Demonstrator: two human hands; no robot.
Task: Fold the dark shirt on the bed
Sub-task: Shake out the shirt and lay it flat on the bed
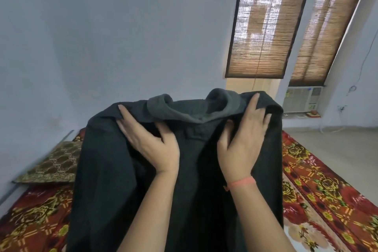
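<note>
The dark shirt hangs in the air in front of me, its collar at the top and its body falling down over the bed. My left hand holds the shirt at the left shoulder, fingers stretched up along the cloth and thumb pinching in near the collar. My right hand holds the right shoulder the same way, thumb pressed into the fabric below the collar. A pink band circles my right wrist. The shirt's lower part is out of view.
The bed wears a red floral cover. A brown patterned pillow lies at the left by the wall. Two windows with bamboo blinds and an air conditioner stand beyond the bed on the right.
</note>
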